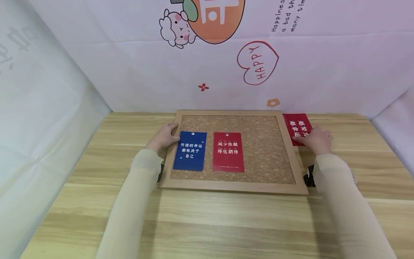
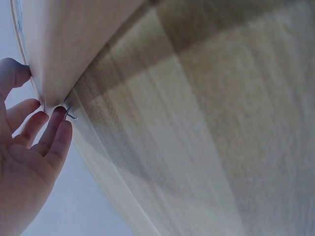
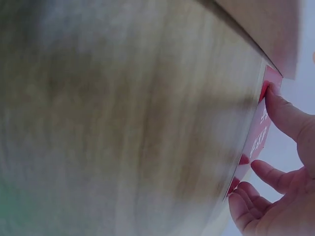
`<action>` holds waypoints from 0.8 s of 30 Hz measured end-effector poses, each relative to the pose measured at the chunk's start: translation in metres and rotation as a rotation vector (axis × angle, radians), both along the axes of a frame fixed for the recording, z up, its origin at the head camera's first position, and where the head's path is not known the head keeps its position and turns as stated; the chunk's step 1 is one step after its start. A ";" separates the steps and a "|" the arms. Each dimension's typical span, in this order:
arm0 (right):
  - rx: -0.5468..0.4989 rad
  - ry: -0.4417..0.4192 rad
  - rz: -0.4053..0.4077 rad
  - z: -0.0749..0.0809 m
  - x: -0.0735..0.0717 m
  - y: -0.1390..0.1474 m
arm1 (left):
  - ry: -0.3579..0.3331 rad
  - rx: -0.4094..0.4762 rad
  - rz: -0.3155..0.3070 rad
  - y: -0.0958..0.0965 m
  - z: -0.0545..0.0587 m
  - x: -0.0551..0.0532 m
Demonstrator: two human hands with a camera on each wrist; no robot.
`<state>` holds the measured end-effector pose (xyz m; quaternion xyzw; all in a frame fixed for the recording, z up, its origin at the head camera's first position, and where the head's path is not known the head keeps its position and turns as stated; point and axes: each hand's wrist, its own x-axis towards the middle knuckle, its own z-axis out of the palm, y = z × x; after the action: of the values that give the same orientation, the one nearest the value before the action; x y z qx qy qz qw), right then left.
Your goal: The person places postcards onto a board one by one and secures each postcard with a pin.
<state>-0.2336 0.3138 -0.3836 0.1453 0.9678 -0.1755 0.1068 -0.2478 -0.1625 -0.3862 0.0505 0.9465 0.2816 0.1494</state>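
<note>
A wood-framed cork board lies on the table. On its left half are a blue card and a red card, both with white lettering and a small pin at the top. My left hand grips the board's left frame edge, thumb over the top near the blue card and fingers down the outer side. By those fingertips, in the left wrist view, shows a thin metal bit. Right of the board, my right hand spans another red card, thumb on its near left side, fingers toward its right edge.
The wood-grain table runs up to a white printed cloth at the back, close behind the board. More white cloth hangs at the left. Dark wrist straps show at both cuffs.
</note>
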 end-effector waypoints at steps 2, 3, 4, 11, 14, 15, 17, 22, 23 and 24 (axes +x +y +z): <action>0.000 -0.007 0.000 0.000 0.000 0.001 | -0.002 0.006 0.004 0.001 0.000 0.000; -0.002 -0.009 -0.001 0.000 0.000 0.001 | -0.004 0.010 0.007 0.001 0.000 0.000; -0.006 -0.010 -0.002 0.000 0.000 0.001 | -0.004 0.013 0.009 0.001 0.000 0.001; -0.040 -0.026 -0.031 0.001 0.001 0.002 | -0.002 0.016 0.012 0.001 0.001 0.001; -0.051 -0.037 -0.059 0.001 0.002 0.002 | -0.002 0.012 0.012 0.001 0.000 0.001; -0.059 -0.040 -0.070 0.002 0.002 0.002 | -0.002 0.011 0.012 0.001 0.000 0.001; -0.078 -0.037 -0.087 0.001 0.002 0.003 | -0.004 0.010 0.013 0.001 0.000 0.001; -0.134 -0.001 -0.101 0.000 0.004 0.007 | -0.008 0.005 0.015 0.001 0.000 0.001; -0.140 0.002 -0.102 0.000 0.005 0.009 | -0.008 0.002 0.012 0.001 0.000 0.001; -0.152 0.002 -0.105 -0.001 0.006 0.010 | -0.008 0.001 0.010 0.001 0.000 0.001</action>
<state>-0.2277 0.3239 -0.3842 0.1874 0.9428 -0.2542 0.1073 -0.2467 -0.1612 -0.3859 0.0446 0.9460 0.2832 0.1515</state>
